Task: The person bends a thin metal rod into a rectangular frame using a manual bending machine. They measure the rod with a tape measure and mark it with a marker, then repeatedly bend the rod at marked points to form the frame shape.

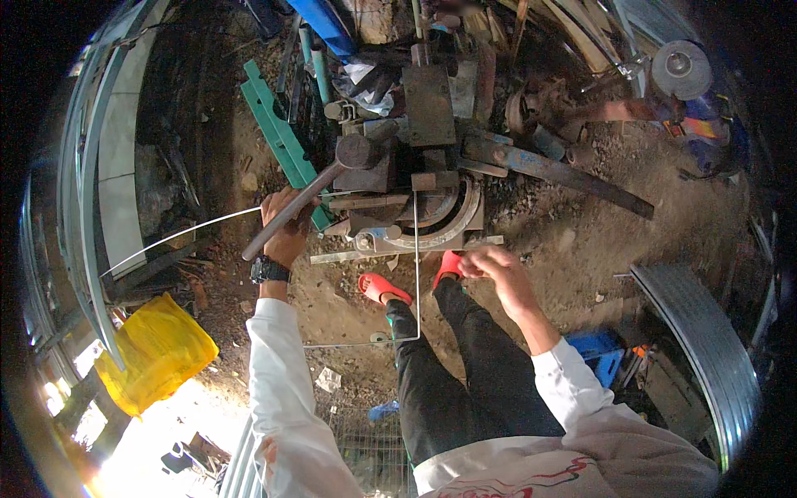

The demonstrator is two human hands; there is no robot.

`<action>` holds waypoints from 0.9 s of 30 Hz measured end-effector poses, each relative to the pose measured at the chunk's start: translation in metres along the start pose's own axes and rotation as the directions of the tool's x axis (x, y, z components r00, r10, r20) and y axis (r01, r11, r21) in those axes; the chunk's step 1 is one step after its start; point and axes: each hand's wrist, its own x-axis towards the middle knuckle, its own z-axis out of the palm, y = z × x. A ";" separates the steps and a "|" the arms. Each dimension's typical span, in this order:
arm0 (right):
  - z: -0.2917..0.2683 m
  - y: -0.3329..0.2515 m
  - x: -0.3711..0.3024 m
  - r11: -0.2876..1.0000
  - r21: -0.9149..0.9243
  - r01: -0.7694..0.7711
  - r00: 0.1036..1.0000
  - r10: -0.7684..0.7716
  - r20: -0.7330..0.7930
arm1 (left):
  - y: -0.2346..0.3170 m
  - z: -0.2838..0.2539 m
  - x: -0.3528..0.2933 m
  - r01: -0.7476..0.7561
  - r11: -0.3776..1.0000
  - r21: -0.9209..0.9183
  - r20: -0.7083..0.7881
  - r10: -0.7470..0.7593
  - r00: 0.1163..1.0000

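Observation:
My left hand (pixel 285 224), with a dark watch at the wrist, is closed round a thin metal rod (pixel 183 230). The rod runs from the far left through this hand toward a heavy steel block assembly (pixel 428 108). A thin rod section (pixel 418 274) comes down from the assembly's front and bends sharply left near my legs. A hammer (pixel 309 197) lies slantwise, its head by the block and its handle crossing over my left hand, hiding part of the grip. My right hand (pixel 500 278) hovers right of the assembly, fingers loosely curled and slightly apart, holding nothing visible.
A green notched metal angle (pixel 278 124) leans left of the assembly. A rusty blue-painted bar (pixel 564 173) sticks out to its right. A yellow sack (pixel 158 353) lies at left, a blue crate (pixel 596 355) and corrugated metal sheet (pixel 701 353) at right. My feet wear red sandals (pixel 383 288).

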 end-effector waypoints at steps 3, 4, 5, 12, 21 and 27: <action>0.021 0.036 0.013 0.996 -0.001 -0.091 0.991 0.091 0.094 | 0.006 -0.002 0.003 0.022 1.000 0.011 0.001 -0.022 1.000; 0.039 0.046 0.013 0.983 0.116 -0.140 0.984 0.125 0.125 | 0.009 -0.001 0.005 0.054 0.998 -0.011 0.002 -0.054 0.999; 0.054 0.046 0.015 0.968 0.195 -0.159 0.977 0.127 0.170 | 0.008 -0.003 0.004 0.088 0.996 -0.029 0.002 -0.088 0.996; 0.129 0.019 -0.007 0.918 0.398 -0.007 0.954 0.126 -0.273 | -0.017 -0.014 -0.004 -0.009 0.993 0.120 0.204 -0.016 0.979; 0.136 0.036 -0.017 0.972 0.065 0.227 0.892 -0.181 -0.414 | 0.015 -0.043 0.006 0.063 0.927 -0.371 -0.044 -0.085 0.995; 0.138 0.000 -0.038 0.964 0.200 0.173 0.921 -0.086 -0.381 | -0.005 -0.093 0.010 -0.174 0.977 0.125 0.047 0.169 0.984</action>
